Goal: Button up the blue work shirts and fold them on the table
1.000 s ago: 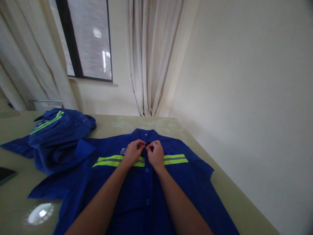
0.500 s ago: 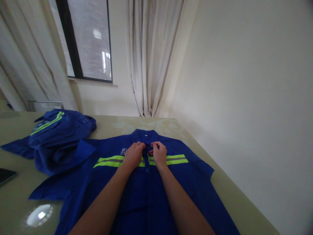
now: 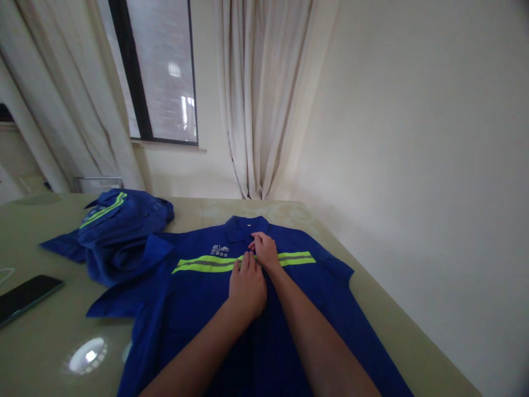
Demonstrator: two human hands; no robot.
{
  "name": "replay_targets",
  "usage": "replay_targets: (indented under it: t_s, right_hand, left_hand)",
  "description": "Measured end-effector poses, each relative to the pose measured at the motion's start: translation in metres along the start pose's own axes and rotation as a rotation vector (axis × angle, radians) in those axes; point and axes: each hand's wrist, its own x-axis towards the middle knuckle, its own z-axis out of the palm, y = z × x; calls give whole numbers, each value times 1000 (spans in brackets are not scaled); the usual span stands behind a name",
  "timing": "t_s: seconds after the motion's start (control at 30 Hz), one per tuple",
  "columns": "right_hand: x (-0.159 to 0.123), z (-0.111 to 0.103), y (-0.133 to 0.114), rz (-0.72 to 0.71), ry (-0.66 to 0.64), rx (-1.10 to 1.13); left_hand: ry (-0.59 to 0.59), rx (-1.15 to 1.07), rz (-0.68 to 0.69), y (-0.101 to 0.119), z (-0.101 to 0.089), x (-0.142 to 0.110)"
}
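A blue work jacket point(image 3: 206, 303) with a lime-and-grey reflective stripe lies spread on the table, collar away from me. White printing marks its left chest as I see it. My right hand point(image 3: 265, 251) is closed in a pinch at the front placket just below the collar, gripping the jacket's edge. Slightly nearer to me, my left hand point(image 3: 248, 284) lies on the placket at stripe level, its fingers stretched forward over the cloth. The fingertips of both hands are close together. Buttons under the hands are hidden.
A second blue garment point(image 3: 119, 237) with a lime stripe is bunched to the left, against the jacket's sleeve. A black phone point(image 3: 31, 295) lies at the left on the glossy table point(image 3: 413, 325). A wall point(image 3: 413, 165) runs along the right; curtains point(image 3: 256, 110) hang behind.
My left hand has come down from the upper placket towards me and rightwards onto the stripe. My right hand has shifted slightly up and left. The view has turned a little left.
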Motion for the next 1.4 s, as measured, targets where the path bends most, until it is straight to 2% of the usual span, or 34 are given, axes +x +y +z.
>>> replay_targets:
  t_s: [0.1,0.17,0.33,0.43,0.5,0.6,0.67,0.73,0.8,0.87,0.97,1.07,1.13,1.23,1.3,1.33,1.4]
  right_hand:
    - [6,2,-3,-10,7,-28]
    - [9,1,-6,-13,26,-48]
    - [14,-6,-17,-14,103,-40]
    - [2,-18,-28,-11,123,-17]
    - [-28,-32,-37,-67,61,-18]
    - [-110,-59,-44,-329,-200,-115]
    - [-174,-78,-43,-365,-360,-252]
    - [-226,-91,-37,-336,-457,-345]
    - [-255,-96,-32,-318,-540,-382]
    - [-262,-96,-31,-287,-552,-401]
    - [-253,-91,-38,-247,-510,-419]
    - [-246,-88,-46,-231,-505,-419]
    - [-245,-89,-50,-226,-510,-409]
    - [-246,-93,-53,-228,-519,-396]
    - [-244,-94,-53,-236,-524,-397]
    - [-243,-94,-54,-242,-527,-398]
    - [-238,-92,-53,-254,-521,-396]
  left_hand:
    - [-12,-67,87,6,16,-22]
    - [4,-117,102,3,24,-25]
    - [20,-182,116,-9,26,-4]
    - [50,-228,108,-16,23,9]
    - [78,-265,87,-22,21,17]
    - [107,-306,41,-33,18,28]
    - [124,-316,4,-39,16,34]
    - [136,-323,-20,-41,13,37]
    - [130,-320,-9,-39,10,36]
    - [111,-305,34,-32,6,29]
    - [57,-262,133,-26,3,0]
    - [13,-126,233,-47,7,-53]
    - [41,-23,243,-83,11,-96]
    - [56,58,252,-154,17,-157]
    - [93,82,166,-194,17,-186]
    - [67,83,137,-207,15,-197]
    - [-10,89,79,-216,5,-209]
